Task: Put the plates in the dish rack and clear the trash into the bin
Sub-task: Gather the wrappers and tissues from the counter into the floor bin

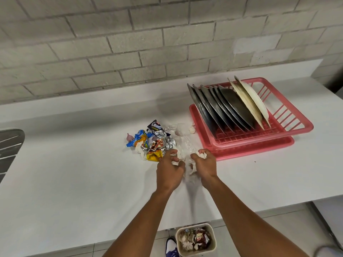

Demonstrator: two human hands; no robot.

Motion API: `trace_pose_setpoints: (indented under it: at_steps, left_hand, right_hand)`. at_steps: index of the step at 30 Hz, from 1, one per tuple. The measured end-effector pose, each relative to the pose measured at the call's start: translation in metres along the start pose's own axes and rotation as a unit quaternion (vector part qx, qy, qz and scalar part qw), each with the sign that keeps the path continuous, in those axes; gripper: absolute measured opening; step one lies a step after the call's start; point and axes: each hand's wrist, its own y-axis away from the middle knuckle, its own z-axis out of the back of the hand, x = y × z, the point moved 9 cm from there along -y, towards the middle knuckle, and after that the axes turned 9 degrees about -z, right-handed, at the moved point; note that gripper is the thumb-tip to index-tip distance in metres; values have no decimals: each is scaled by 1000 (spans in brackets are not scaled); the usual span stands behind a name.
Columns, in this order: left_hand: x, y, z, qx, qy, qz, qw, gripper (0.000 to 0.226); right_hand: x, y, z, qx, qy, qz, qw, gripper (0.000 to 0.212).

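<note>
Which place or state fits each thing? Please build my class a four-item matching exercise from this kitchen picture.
Things: 1 plates; 2 bin; 3 snack wrappers; 4 right hand.
Places: A on the floor below the counter; B standing on edge in the pink rack; C heaped on the counter, left of the rack; D gripping crumpled white paper.
Pairs: 1-B, 2-A, 3-C, 4-D.

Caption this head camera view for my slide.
Left hand and right hand grab crumpled tissue beside snack wrappers; plates stand in pink rack, bin below.

plates (228, 106) in rack (289, 117), trash (152, 143) L (bin (214, 240) below)
</note>
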Motion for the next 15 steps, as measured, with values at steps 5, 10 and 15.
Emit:
trace_pose_setpoints:
  at_steps: [5,10,15]
  left_hand:
    - [10,-23,-21,119,-158,-32,980,74]
    - [7,-36,-24,101,-203,-65,972,49]
    - [6,-42,-18,79,-248,-81,962,17]
  right_hand:
    - [7,7,4,10,78,55,995,20]
    - [5,14,5,26,130,79,988,22]
    - [5,18,8,38,161,87,982,26]
